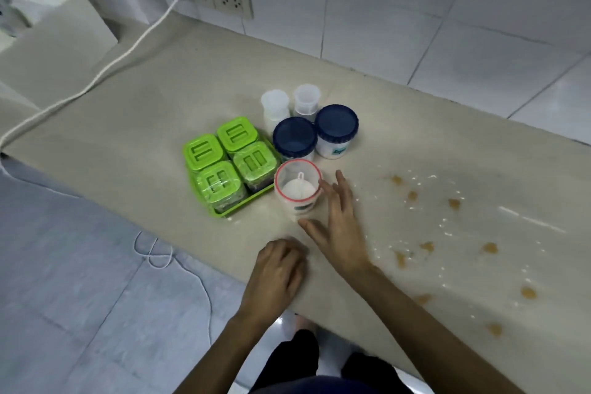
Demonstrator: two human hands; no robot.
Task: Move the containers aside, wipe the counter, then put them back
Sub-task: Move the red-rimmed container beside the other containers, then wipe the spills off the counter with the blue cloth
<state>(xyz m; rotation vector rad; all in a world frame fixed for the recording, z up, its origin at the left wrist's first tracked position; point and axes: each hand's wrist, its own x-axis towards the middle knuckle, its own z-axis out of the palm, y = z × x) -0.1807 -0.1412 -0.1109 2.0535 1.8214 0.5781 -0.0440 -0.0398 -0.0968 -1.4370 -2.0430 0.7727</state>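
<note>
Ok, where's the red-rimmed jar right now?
In the head view the red-rimmed jar stands near the counter's front edge, just right of the green tray, in front of the blue-lidded jars, with the right hand at its right side.

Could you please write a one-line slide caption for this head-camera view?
Right hand open beside the red-rimmed jar, containers grouped left of the spill-spotted counter.

Bare forearms, no sleeves, dark trousers (299, 358)
</note>
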